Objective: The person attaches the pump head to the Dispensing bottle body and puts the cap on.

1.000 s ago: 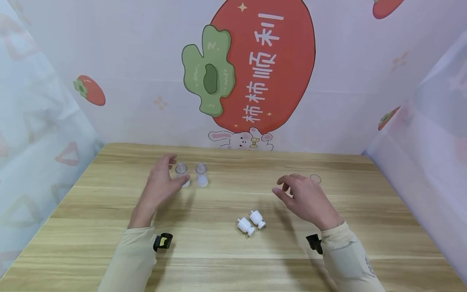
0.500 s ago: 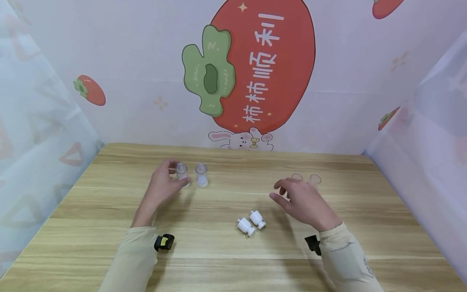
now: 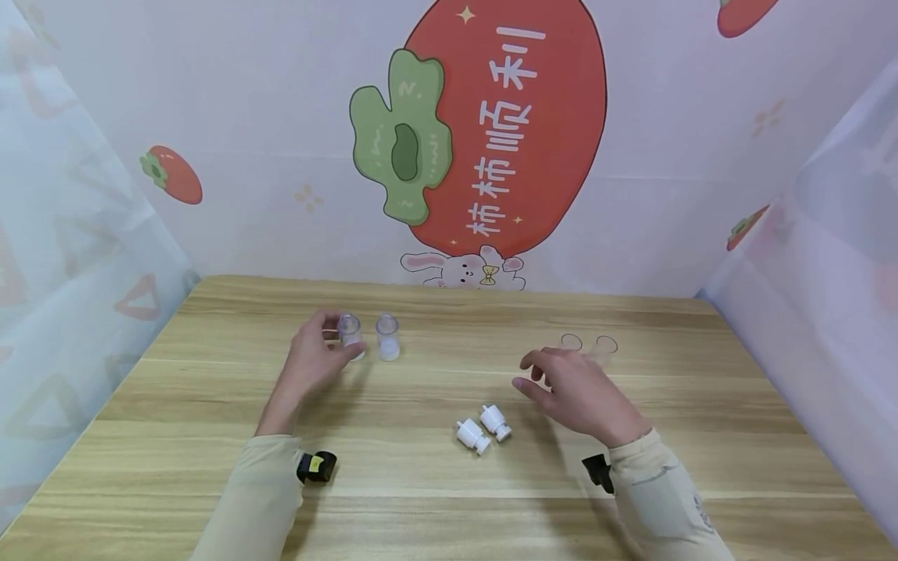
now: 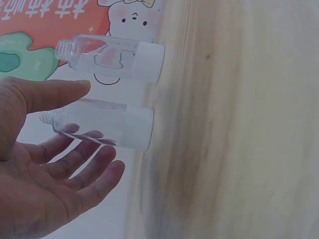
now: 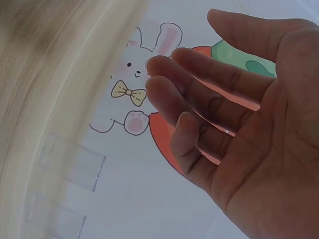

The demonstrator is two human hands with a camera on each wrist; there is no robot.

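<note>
Two clear bottles with threaded necks and white bases stand upright at the back left. My left hand (image 3: 314, 358) is around the left bottle (image 3: 352, 330), its thumb at the near side and the fingers at the far side. In the left wrist view the thumb is straight and the fingers are loosely bent about that bottle (image 4: 134, 127); firm contact is not clear. Beside it stands the right bottle (image 3: 387, 340). My right hand (image 3: 577, 391) hovers over the table with relaxed fingers, holding nothing. Near it lie two white pump heads, one (image 3: 473, 436) left of the other (image 3: 495, 421).
Two clear cylindrical covers, one (image 3: 571, 342) left of the other (image 3: 606, 345), stand behind my right hand; the right wrist view shows both. A wood-grain table (image 3: 393, 514) lies under everything. Printed sheets (image 3: 266, 210) wall off its back and sides.
My left hand has moved slightly right and closer around the left bottle. The right hand has drifted a little left and nearer to me, uncovering the left clear cover. Bottles and pump heads have stayed put.
</note>
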